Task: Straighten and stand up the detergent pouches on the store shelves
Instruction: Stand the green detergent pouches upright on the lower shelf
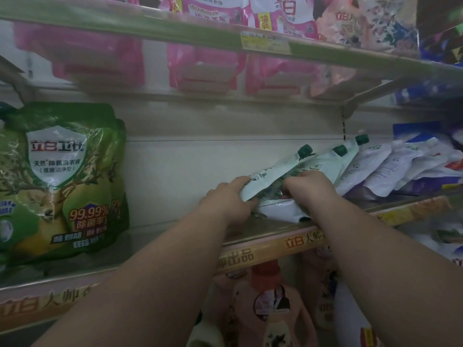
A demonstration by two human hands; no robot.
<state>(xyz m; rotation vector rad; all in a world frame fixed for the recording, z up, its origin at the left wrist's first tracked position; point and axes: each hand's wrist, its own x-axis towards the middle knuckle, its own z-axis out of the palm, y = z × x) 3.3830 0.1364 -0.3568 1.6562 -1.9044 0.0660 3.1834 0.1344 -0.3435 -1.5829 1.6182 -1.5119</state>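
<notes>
Store shelf point(253, 236) carries a slumped row of pale green plastic detergent pouches point(323, 161), caps pointing up and right, away from both hands. Left hand point(226, 199) grips the nearest pouch's lower corner; right hand point(309, 187) grips the pouches just beside.

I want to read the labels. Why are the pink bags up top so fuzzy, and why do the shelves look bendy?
Head view: the pink pouches are smeared by motion blur; the green pouch is sharper, its big print readable. The wide-angle lens bows the shelf edge. The light is dim, with shadow under the upper shelf.
</notes>
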